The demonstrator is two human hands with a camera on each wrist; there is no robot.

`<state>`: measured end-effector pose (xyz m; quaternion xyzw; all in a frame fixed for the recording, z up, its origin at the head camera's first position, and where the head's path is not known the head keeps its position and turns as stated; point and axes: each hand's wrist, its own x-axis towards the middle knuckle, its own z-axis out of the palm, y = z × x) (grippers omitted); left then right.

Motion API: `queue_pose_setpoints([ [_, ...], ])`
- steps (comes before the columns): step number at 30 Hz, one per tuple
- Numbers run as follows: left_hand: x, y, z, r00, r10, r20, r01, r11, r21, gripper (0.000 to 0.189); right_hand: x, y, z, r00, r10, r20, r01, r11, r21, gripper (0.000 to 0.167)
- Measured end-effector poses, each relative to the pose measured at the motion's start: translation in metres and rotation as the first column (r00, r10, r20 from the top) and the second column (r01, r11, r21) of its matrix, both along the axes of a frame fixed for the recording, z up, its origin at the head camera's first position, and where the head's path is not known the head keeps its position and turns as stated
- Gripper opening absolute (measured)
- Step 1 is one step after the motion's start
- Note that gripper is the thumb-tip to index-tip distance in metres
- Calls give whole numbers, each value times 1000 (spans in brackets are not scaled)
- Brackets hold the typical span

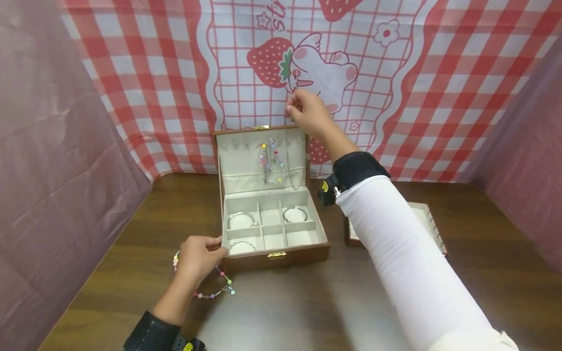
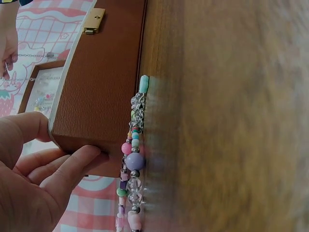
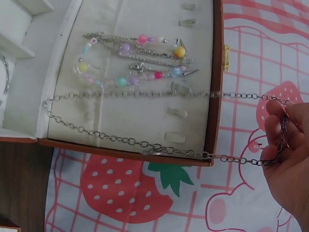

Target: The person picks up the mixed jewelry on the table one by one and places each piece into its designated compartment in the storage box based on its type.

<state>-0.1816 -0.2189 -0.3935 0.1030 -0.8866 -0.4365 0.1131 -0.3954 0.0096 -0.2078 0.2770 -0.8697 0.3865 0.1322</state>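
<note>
A brown jewelry box (image 1: 274, 261) stands on the table with its cream-lined lid raised. My left hand (image 1: 199, 257) grips its front left corner, thumb on the rim and fingers against the side. Above the lid, my right hand (image 1: 309, 113) holds a silver chain necklace (image 3: 120, 139), looped over the fingers and hanging down in front of the lid lining. Beaded and silver jewelry (image 3: 120, 81) hangs on the lid among small tabs (image 3: 175, 137). Bracelets (image 1: 295, 214) lie in several compartments. Under my left hand, a beaded strand (image 2: 135, 162) lies on the table beside the box.
A shallow cream-lined tray (image 1: 424, 215) sits on the table at the right, partly hidden by my right sleeve. Behind the box hangs a red and white strawberry cloth (image 1: 171, 85). Pinkish curtains (image 1: 38, 157) flank the wooden table (image 1: 274, 313).
</note>
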Motion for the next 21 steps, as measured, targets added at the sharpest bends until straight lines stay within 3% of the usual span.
queue_pose_setpoints([
  [7,-1,0,-2,1000,-9,-6,9,1000,0,29,-11,5,-24,1000,24,14,-26,991,134,12],
  [13,-2,-1,-3,1000,-1,-4,0,1000,-10,28,-16,6,-46,999,30,29,-34,982,187,10],
  [17,-1,-1,-3,1000,6,-9,-6,1000,-14,29,-18,2,-53,1000,-4,26,-1,981,195,13],
  [21,-1,-2,-4,1000,13,-10,-13,1000,-22,30,-17,-3,-61,998,-59,15,57,988,140,14],
])
